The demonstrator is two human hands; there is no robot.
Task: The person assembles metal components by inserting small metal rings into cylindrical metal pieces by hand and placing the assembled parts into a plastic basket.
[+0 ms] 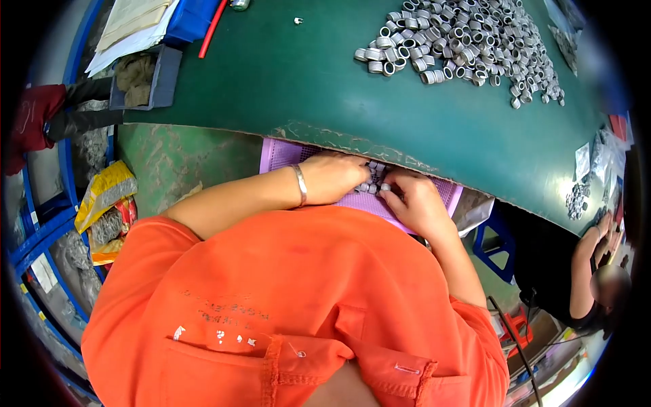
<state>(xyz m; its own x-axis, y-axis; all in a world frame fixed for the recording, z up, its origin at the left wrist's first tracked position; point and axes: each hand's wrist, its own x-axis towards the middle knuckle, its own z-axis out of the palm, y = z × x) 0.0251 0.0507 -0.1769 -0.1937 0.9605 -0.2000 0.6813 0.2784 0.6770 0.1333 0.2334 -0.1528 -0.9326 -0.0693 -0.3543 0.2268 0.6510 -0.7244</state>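
A purple plastic basket [271, 157] sits below the table edge, close against my body, with several small grey metal rings [369, 184] inside. My left hand [333, 178], a metal bracelet at its wrist, reaches into it from the left. Its fingers are curled down beside the rings, and the fingertips are hidden. From the right, my right hand [417, 201] is closed in a pinch, thumb and forefinger at a small metal ring [386, 187]. On the green table [271, 81] lies a large heap of similar metal rings [468, 41].
At the upper left stand a grey bin [163, 78] with cloth, papers [129, 41] and a red rod [213, 28]. A co-worker in black [553, 264] sits at right beside a blue stool [495, 244]. Another person in red [41, 119] is at far left.
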